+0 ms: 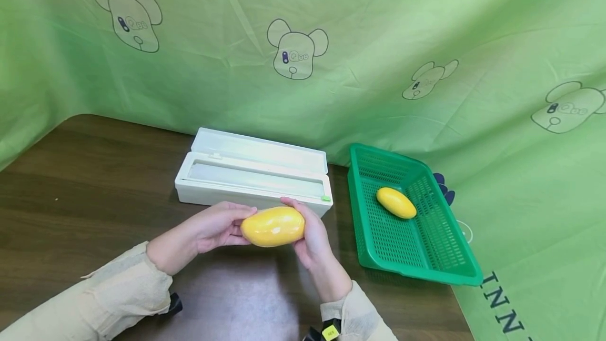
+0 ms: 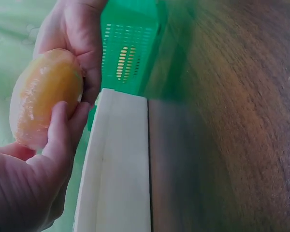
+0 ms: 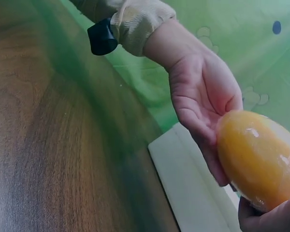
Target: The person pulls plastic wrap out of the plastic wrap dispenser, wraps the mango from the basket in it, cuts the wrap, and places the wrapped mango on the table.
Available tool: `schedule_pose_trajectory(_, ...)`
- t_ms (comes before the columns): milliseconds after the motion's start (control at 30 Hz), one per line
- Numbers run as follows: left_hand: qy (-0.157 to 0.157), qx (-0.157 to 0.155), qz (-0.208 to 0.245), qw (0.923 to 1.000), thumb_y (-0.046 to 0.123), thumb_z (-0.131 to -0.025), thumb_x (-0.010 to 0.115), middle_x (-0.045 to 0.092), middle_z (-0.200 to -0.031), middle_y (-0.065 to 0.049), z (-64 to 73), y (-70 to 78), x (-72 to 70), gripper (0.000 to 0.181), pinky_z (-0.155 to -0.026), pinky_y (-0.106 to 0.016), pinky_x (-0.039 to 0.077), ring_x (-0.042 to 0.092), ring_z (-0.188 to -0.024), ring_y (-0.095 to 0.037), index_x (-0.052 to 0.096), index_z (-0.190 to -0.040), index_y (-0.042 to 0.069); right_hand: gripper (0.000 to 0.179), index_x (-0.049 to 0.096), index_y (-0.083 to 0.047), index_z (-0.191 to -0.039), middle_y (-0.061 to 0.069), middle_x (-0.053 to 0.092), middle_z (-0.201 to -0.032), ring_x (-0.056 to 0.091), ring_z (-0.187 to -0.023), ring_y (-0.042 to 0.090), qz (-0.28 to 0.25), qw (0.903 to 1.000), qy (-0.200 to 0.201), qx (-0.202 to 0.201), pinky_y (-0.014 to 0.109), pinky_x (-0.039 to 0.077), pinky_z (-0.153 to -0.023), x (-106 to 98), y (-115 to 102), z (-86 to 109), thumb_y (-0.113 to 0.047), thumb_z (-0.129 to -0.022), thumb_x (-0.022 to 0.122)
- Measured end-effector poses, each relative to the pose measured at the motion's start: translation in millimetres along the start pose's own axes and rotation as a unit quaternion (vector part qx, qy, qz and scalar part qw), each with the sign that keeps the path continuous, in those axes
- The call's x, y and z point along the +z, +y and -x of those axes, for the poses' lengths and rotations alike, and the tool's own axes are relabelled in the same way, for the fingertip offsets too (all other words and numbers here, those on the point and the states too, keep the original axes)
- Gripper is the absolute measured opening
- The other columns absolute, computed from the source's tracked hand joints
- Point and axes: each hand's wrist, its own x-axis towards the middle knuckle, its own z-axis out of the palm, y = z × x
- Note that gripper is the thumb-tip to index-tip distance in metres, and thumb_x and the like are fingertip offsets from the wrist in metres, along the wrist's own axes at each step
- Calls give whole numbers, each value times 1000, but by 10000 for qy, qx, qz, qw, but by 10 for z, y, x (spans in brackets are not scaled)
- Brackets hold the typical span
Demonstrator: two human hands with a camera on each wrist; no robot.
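Head view, centre: a person's left hand and right hand, both clamped on one yellow fruit. The left grips one end, thumb above and fingers below; the right grips the opposite end, its thumb along the upper side. The fruit lies lengthwise between them, raised above the tabletop. Its skin shines strongly and appears to be covered in clear film, although glare prevents certainty. Both forearms wear pale sleeves; a black device sits at the left cuff.

Just beyond the hands: a long white box, its lid swung open toward the back. A small green piece sits near the right end of its front edge.

To the person's right, near the box but apart from it: a green perforated basket, set at an angle. A second fruit, likewise yellow, lies on the basket floor.

Outermost: a green cloth hangs behind the brown, wood-grained tabletop and along its right side, printed with outlined animal heads and, at lower right, dark lettering.
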Motion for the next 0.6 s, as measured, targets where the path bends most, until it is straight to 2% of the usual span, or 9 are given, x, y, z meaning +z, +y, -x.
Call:
schedule_pose_trajectory(133,-85,23,60,9999,11,-106,52,74,-103,-11,11,-17,1,47,-88,-45,57,74,-91,-21,45,-144,-15,44,60,9,-133,14,56,-118,60,-95,17,147,9999,40,41,27,53,-80,19,15,13,-23,-106,44)
schedule_pose_trajectory(267,-132,18,83,9999,9,-105,52,75,-103,-11,15,-32,1,48,-85,-43,58,75,-89,-21,42,-146,-15,43,62,9,-129,14,61,-117,62,-97,18,193,9998,101,38,28,54,-82,21,31,24,-23,-106,45)
schedule_pose_trajectory(467,-293,71,200,9993,8,-106,49,75,-102,-12,1,-43,-15,48,-85,-41,58,75,-90,-19,39,-147,-17,35,72,1,-110,10,67,-106,64,-96,19,24,9996,279,-77,30,54,-81,26,26,38,-21,-106,45)
schedule_pose_trajectory(600,-183,132,207,9995,10,-107,52,75,-105,-13,4,-51,-23,47,-85,-41,58,75,-92,-21,43,-145,-15,35,73,-2,-101,9,68,-101,64,-92,19,-148,9990,410,-113,31,54,-78,47,12,47,-19,-106,43)
